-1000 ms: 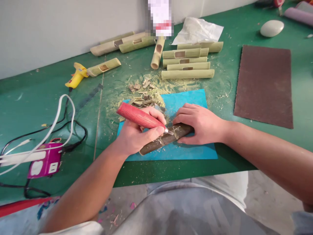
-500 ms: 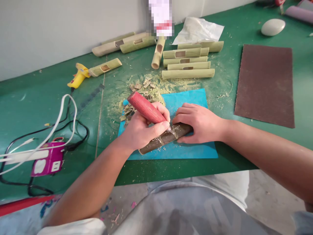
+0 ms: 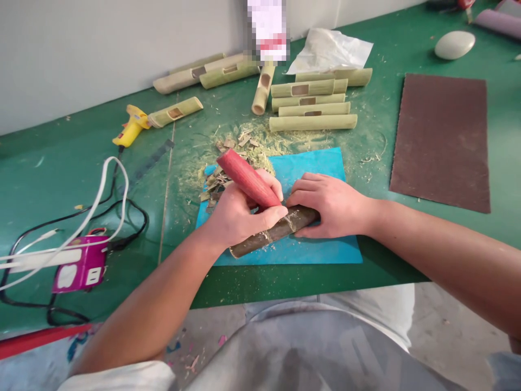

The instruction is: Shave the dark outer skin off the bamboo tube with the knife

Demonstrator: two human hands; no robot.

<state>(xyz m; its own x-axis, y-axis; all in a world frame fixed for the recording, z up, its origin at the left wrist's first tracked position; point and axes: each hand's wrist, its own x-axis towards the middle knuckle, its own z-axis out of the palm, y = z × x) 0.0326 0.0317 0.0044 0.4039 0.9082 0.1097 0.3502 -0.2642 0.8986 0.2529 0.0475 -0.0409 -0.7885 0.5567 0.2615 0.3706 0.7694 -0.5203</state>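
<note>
A dark brown bamboo piece (image 3: 254, 243) lies slanted on a blue sheet (image 3: 321, 252), with pale shavings on it. My left hand (image 3: 240, 214) is closed round the thick red handle of a carving tool (image 3: 249, 178); the handle leans up to the left. The tool's tip is mostly hidden by my thumb, close to a pale cut line across the bamboo. My right hand (image 3: 325, 205) wraps over the bamboo's right end and presses it against the sheet.
Wood chips (image 3: 220, 182) and sawdust lie behind my left hand. Cut bamboo tubes (image 3: 313, 123) are lined up at the back. A yellow glue gun (image 3: 132, 127), a purple power block (image 3: 79, 266) and cables are at left, a brown sheet (image 3: 442, 144) and white oval object (image 3: 455, 44) at right.
My left hand has shifted slightly right along the bamboo with the tool, whose handle has moved slightly right and up. The metal tip that showed before is now mostly covered. My right hand holds its place.
</note>
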